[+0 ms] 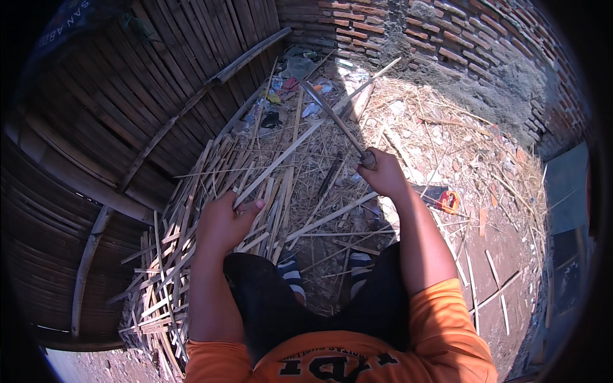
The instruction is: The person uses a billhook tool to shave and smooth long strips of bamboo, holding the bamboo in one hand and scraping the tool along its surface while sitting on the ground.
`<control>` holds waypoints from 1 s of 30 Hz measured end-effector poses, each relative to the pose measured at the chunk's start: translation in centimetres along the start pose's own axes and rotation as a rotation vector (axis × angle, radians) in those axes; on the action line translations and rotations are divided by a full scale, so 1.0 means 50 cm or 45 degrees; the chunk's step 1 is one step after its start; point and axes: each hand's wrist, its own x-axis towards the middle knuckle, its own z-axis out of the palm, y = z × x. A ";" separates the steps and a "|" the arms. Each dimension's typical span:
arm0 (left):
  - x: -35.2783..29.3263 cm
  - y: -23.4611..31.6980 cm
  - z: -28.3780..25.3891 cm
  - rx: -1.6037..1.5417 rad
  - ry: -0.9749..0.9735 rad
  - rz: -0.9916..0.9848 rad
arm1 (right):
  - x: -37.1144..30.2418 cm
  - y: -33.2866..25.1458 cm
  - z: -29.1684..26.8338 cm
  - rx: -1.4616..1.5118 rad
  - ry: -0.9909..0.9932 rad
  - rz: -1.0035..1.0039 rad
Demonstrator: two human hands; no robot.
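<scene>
My left hand (225,220) is closed around the near end of a long, pale bamboo strip (281,161). The strip slants up and away to the right. My right hand (381,173) grips the handle of a machete (333,116), its long blade pointing up and to the left. Blade and strip cross in the picture; whether they touch I cannot tell. Below and between my hands, more split bamboo strips (271,204) lie about my feet.
At the left, a heap of bamboo strips (163,297) lies beside a slatted bamboo wall (147,96). A hand saw with an orange-red handle (449,202) rests on the ground at right. Straw and shavings (460,153) spread toward the brick wall (460,38). Litter (274,99) fills the far corner.
</scene>
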 end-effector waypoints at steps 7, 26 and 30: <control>-0.272 -0.179 -0.014 -0.022 0.050 -0.127 | -0.087 -0.091 0.032 -0.178 -0.456 -0.501; -0.504 -0.262 0.146 -0.107 0.122 -0.292 | -0.102 -0.105 0.054 -0.274 -0.589 -0.298; -0.515 -0.295 0.152 -0.149 0.108 -0.244 | -0.119 -0.163 0.058 -0.243 -0.831 -0.447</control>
